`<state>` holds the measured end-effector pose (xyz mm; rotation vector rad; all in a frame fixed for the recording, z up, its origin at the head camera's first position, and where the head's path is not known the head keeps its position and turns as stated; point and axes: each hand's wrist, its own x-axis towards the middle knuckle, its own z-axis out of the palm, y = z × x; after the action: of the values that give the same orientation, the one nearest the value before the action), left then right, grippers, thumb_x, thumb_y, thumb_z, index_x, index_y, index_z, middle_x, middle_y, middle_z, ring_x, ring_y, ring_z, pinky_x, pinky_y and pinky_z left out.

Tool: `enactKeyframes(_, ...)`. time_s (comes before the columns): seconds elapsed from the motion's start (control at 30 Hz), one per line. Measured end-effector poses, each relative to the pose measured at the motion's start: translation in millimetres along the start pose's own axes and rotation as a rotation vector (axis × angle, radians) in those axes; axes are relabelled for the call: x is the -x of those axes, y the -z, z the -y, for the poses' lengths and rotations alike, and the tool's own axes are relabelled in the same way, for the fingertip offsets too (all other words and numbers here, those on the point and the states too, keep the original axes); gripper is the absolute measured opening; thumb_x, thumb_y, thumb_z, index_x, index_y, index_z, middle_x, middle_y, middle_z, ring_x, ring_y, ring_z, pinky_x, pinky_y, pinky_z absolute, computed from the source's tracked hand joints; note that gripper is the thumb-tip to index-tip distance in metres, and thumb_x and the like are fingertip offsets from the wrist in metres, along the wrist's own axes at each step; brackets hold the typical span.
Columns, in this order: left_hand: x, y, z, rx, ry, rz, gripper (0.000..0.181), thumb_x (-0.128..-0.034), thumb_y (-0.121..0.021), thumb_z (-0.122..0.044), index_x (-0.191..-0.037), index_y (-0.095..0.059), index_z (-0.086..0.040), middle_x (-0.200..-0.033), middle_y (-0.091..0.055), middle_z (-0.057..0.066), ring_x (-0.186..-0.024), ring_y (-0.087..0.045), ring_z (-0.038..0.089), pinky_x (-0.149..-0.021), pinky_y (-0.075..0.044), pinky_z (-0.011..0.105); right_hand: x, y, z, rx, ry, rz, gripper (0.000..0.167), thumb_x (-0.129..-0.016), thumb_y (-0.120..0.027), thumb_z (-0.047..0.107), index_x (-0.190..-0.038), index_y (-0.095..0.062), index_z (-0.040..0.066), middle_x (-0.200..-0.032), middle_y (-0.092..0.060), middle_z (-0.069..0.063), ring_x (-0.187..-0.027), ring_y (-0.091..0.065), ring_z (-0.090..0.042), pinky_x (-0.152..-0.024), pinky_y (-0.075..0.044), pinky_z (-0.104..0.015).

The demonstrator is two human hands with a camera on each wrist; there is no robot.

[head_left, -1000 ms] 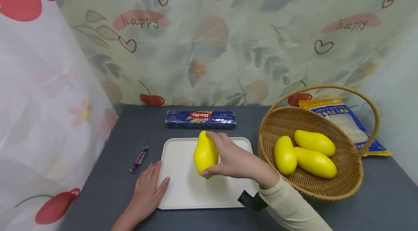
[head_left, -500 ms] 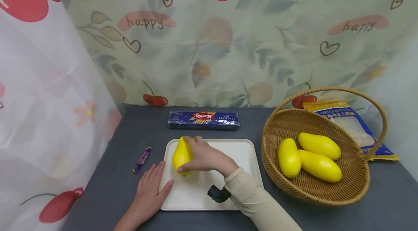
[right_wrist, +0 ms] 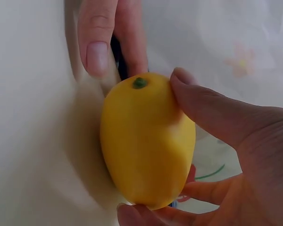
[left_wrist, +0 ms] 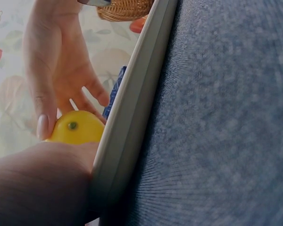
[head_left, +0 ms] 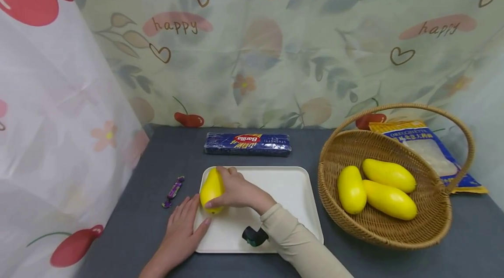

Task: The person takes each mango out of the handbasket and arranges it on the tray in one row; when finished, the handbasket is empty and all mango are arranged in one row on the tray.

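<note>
A yellow mango-like fruit (head_left: 211,191) is at the left part of the white tray (head_left: 283,195), pinched between the thumb and fingers of the right hand (head_left: 239,190). In the right wrist view the fruit (right_wrist: 148,141) shows a small green stem spot, with the thumb on one side and fingertips at its far end. The left hand (head_left: 181,230) lies flat at the tray's left edge, fingers straight and thumb over the rim. The left wrist view shows the fruit (left_wrist: 78,128) beyond the tray's rim, partly hidden behind the left hand.
At right stands a wicker basket (head_left: 427,234) holding three yellow fruits (head_left: 390,199), with a blue and yellow pasta bag (head_left: 433,155) behind it. A blue spaghetti pack (head_left: 248,144) lies behind the tray. A purple wrapped candy (head_left: 173,191) lies to the left.
The right hand has carried the fruit leftward over the tray to its left side and somewhat lower. The left hand has kept its place at the tray's edge. The head view has shifted slightly.
</note>
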<state>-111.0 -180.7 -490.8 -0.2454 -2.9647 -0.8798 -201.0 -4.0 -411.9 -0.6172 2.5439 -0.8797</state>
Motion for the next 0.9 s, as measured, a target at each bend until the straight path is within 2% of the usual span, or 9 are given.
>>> enactKeyframes(0.47,-1.2,1.1,-1.6,-0.001,0.031,0.044,0.073,-0.0966,-0.049,-0.047,-0.149,-0.028,-0.001,-0.152,-0.032,0.017,-0.142,-0.019,0.035,-0.113,-0.008,0.06,-4.8,-7.4,1.6,0.013,0.0,-0.017,0.098,-0.072,-0.079,0.048,-0.148,-0.031,0.009,-0.131,-0.044,-0.014,-0.106,-0.046,-0.022,-0.081,-0.051,-0.033)
enactKeyframes(0.9,-2.5,1.7,-1.8,-0.009,0.05,0.075,0.075,-0.0969,-0.046,-0.051,-0.15,-0.026,-0.001,-0.153,-0.03,0.018,-0.143,-0.017,0.036,-0.112,-0.007,0.061,-3.8,-5.8,2.6,0.013,-0.003,-0.006,0.098,-0.072,-0.08,0.046,-0.148,-0.03,0.01,-0.132,-0.042,-0.013,-0.107,-0.046,-0.022,-0.085,-0.052,-0.035)
